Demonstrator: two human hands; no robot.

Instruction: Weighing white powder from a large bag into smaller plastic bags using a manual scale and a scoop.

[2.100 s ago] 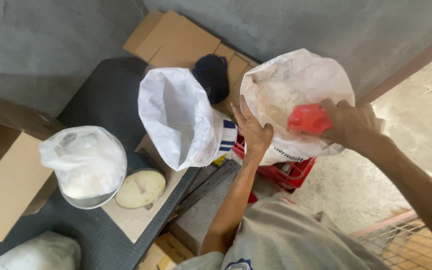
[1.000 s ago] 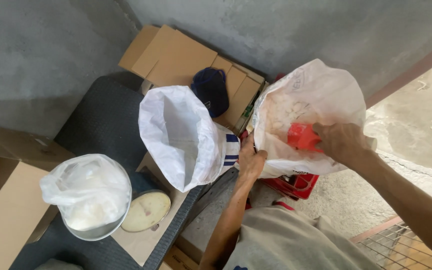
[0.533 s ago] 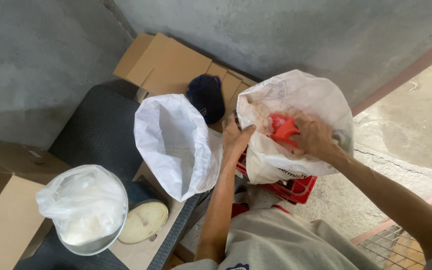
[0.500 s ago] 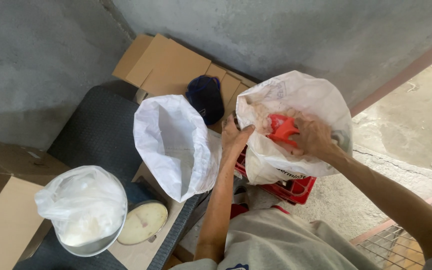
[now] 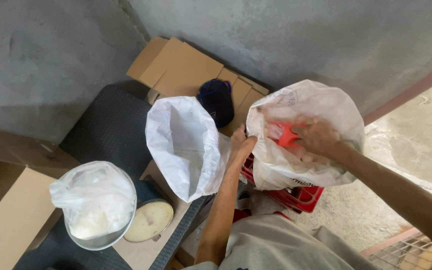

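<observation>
My left hand (image 5: pixel 240 141) pinches the near rim of a white woven sack (image 5: pixel 321 107) and holds its mouth open. My right hand (image 5: pixel 317 137) is inside that sack, closed on a red scoop (image 5: pixel 285 134) among pale contents. The sack rests on a red plastic crate (image 5: pixel 296 194). A second white woven sack (image 5: pixel 186 145) stands open and looks empty just left of my left hand.
A metal bowl lined with a clear plastic bag (image 5: pixel 95 205) of white powder sits at lower left, beside a round tin lid (image 5: pixel 149 220). Flattened cardboard (image 5: pixel 181 67) and a dark cap (image 5: pixel 216 100) lie against the grey wall. An open cardboard box (image 5: pixel 6 210) is far left.
My right hand has pushed the red scoop from the sack's rim down into the sack. My left hand stays on the rim. The view has shifted slightly.
</observation>
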